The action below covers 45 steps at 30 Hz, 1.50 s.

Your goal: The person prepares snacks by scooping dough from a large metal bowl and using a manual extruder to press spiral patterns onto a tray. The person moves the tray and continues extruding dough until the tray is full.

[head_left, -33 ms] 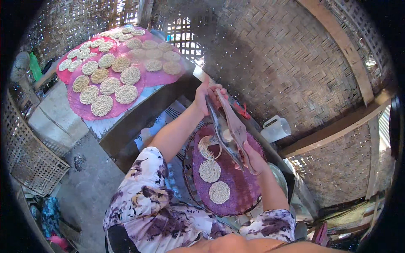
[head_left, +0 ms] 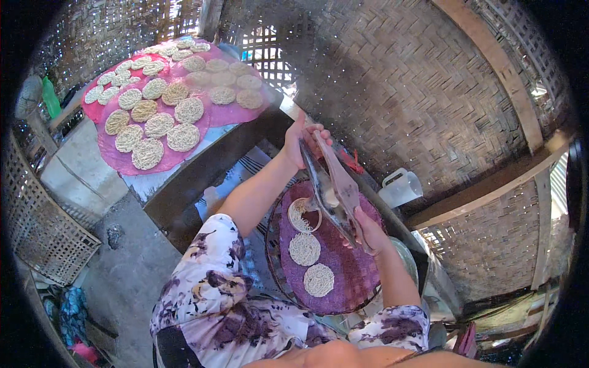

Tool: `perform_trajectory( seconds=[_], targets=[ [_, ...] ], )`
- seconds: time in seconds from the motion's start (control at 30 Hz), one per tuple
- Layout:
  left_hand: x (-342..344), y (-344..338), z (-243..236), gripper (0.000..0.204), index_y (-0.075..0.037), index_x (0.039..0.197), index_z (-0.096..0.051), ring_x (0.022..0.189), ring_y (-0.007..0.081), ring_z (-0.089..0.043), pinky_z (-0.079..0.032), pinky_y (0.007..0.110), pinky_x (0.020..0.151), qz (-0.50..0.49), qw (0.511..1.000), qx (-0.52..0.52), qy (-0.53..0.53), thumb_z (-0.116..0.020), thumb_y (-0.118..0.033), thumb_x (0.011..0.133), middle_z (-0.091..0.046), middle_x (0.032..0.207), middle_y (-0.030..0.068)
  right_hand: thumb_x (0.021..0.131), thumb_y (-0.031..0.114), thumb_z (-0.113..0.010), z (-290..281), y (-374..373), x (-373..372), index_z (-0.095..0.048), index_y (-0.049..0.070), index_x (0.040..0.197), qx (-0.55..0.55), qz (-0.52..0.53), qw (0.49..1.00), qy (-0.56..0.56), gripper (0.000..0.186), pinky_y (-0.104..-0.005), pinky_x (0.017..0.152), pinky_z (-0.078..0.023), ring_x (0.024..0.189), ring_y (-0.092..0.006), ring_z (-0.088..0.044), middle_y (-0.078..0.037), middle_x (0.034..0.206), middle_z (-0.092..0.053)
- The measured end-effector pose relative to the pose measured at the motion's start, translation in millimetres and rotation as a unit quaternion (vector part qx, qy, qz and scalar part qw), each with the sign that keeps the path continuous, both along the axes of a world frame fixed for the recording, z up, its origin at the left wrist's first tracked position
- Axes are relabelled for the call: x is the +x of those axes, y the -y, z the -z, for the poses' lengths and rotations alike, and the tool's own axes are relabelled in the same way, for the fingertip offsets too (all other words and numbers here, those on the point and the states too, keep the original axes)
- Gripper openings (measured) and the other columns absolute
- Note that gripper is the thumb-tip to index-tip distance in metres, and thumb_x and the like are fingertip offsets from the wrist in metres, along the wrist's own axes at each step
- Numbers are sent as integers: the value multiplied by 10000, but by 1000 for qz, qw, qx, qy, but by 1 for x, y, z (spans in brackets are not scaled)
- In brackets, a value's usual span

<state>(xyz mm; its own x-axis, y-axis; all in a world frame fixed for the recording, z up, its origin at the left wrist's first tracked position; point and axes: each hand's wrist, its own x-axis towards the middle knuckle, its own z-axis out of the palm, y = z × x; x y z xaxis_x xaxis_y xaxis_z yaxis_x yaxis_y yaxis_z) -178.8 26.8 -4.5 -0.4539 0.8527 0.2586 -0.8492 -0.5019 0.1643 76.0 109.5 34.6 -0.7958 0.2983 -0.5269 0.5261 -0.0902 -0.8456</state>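
My left hand [head_left: 299,146] wraps round the far ends of a dark wooden noodle press [head_left: 343,187] with two long handles. The near ends are in the grip of my right hand [head_left: 370,232]. Pale dough [head_left: 331,197] shows between the two halves. Below the press lies an oval purple cloth-covered tray [head_left: 350,279]. A round ring [head_left: 320,216] rests on it, with white noodle strands [head_left: 299,222] partly filling its inside. Two finished-looking noodle discs, a middle one [head_left: 305,249] and a nearer one [head_left: 319,280], lie in line toward me.
At the far left, a table holds pink cloths [head_left: 113,153] with many round noodle discs [head_left: 183,137]. A clear plastic jug [head_left: 402,189] stands right of the tray. Woven bamboo walls [head_left: 392,80] close in the far and right sides. A woven panel [head_left: 49,214] leans at left.
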Motion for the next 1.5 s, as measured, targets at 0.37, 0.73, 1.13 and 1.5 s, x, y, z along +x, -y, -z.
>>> perform_trajectory(
  seconds=[0.37,0.73,1.13,1.5],
  targets=[
    [31,1,18,508,-95,695,-498,638,258,-538,-450,357,576,21,997,-53,44,-492,-600,751,-527,647,70,855,498,-376,-12,8,31,-526,67,929,11,-12,997,69,462,-279,416,-451,471,-152,-526,-66,660,-561],
    [14,8,7,568,-104,622,-485,590,259,-523,-410,372,553,-10,996,-80,31,-433,-656,745,-521,602,75,849,455,-449,-4,17,12,-473,60,936,105,-10,994,13,405,-267,376,-425,419,-143,-500,-61,619,-523],
    [30,30,-23,712,-10,1111,-492,800,296,-590,-472,371,693,19,998,-52,-34,-442,-627,758,-606,881,152,856,536,-352,-14,33,27,-486,58,972,-55,44,997,-32,509,-277,416,-444,467,-166,-539,-71,655,-557],
    [78,104,23,324,-32,888,-611,747,113,-560,-455,283,708,-313,754,-357,-455,-730,-149,610,-625,837,57,837,443,-430,23,23,-40,-613,65,942,288,-1,954,-88,433,-364,680,-457,783,-223,-587,-107,849,-611]
  ],
)
